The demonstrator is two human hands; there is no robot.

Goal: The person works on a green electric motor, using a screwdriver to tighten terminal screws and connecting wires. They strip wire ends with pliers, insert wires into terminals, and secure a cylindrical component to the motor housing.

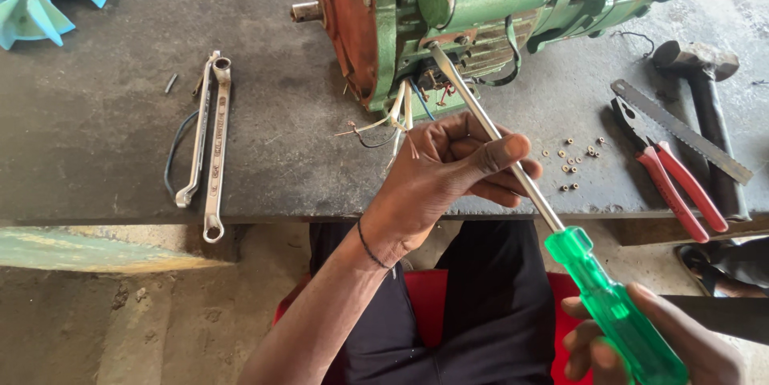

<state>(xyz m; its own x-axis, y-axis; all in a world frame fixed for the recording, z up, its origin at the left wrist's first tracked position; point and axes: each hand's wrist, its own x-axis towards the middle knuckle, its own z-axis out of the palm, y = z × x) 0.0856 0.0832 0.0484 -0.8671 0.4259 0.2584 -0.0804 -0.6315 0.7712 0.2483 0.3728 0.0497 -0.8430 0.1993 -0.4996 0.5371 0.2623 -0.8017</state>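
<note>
Two hands share one long screwdriver with a translucent green plastic handle (613, 309): your right hand (641, 345) is wrapped around the handle, your left hand (448, 173) pinches its steel shaft, and the tip sits in the green-and-red electric motor (481, 8) on the grey desk (96, 137).

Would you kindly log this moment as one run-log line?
right hand: grips green screwdriver handle | left hand: fingers steady its shaft | tip: at green motor terminals | bench: spanners, pliers

Green-handled screwdriver (553, 229), slanted, tip in green motor (481, 8).
</note>
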